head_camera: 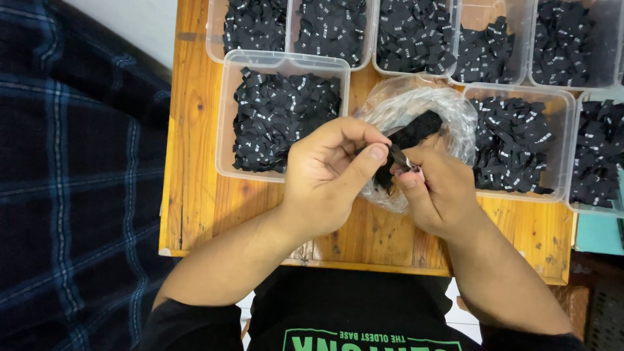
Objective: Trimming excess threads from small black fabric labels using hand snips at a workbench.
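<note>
My left hand (pixel 325 179) and my right hand (pixel 442 192) meet over the middle of a small wooden table (pixel 195 195). Both pinch a small stack of black fabric labels (pixel 398 158) between thumb and fingers. Just behind the hands lies a crumpled clear plastic bag (pixel 422 104) with a heap of the same black labels (pixel 416 130) inside. The fingertips partly hide the stack.
Several clear plastic tubs full of black labels ring the bag: one to the left (pixel 283 110), one to the right (pixel 513 140), a row along the back (pixel 416 36). A dark plaid cloth (pixel 71 182) lies left of the table.
</note>
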